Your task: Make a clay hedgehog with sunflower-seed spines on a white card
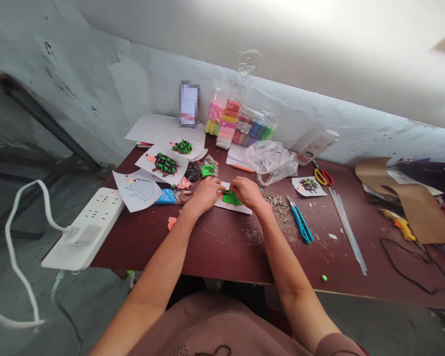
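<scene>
A small white paper card (241, 208) lies on the table between my hands. It carries a flattened patch of green clay (231, 198) in the shape of a hedgehog's body, with orange bits at its edge. At the card's left side my left hand (208, 192) rests with bent fingers, holding it down. My right hand (246, 191) is closed over the right end of the green clay, fingertips pinched together; anything between them is hidden. Striped sunflower seeds (277, 203) are heaped just right of that hand. Finished hedgehog cards (163, 164) lie to the left.
A white power strip (96, 217) overlaps the table's left edge. Coloured clay packs (232, 123), a plastic bag (272, 158) and a bottle (319, 146) stand along the wall. Rightward lie a blue craft knife (301, 223), scissors (323, 176), glue sticks (346, 230) and a yellow glue gun (402, 226).
</scene>
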A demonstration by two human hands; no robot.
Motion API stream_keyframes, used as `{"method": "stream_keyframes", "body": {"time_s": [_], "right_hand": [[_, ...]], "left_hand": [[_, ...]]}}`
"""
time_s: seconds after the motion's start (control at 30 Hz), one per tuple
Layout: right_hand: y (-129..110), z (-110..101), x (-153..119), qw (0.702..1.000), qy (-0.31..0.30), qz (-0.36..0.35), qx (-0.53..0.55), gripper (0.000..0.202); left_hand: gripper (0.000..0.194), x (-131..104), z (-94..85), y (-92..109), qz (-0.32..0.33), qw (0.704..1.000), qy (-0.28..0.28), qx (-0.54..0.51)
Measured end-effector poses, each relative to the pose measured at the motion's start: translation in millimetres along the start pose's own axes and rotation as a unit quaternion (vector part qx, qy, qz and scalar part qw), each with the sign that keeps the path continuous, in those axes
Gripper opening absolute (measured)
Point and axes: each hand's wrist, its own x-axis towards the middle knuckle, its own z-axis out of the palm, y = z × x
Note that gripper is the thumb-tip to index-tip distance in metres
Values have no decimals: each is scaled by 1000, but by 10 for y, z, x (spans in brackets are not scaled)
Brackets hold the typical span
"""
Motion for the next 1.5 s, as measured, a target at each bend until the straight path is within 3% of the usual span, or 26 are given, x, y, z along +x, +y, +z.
{"method": "stream_keyframes", "body": {"time_s": [0.47, 0.77, 0.9, 1.0, 1.13, 1.27, 1.5], "right_hand": [[-1, 33, 32, 1000, -9, -15, -12, 24], [-34, -27, -51, 999, -3, 30, 14, 20], [21, -19, -94, 998, 26, 43, 36, 20], [160, -21, -188, 993, 66, 84, 42, 21], [464, -42, -408, 972, 110, 207, 13, 25], [701, -51, -620, 947, 116, 299, -1, 27], [713, 27, -667, 950, 77, 301, 18, 24]], "left_hand": [[30, -1, -49, 13, 4, 1000, -19, 5], [38, 11, -64, 51, -19, 1000, -13, -4], [41, 11, -65, 39, -17, 1000, -13, -5], [43, 4, -57, 28, -13, 1000, -11, -5], [42, 0, -43, 26, -12, 1000, -4, -10], [41, 12, -27, 17, -17, 1000, 4, -19], [43, 19, 11, -45, -37, 998, 24, -46]]}}
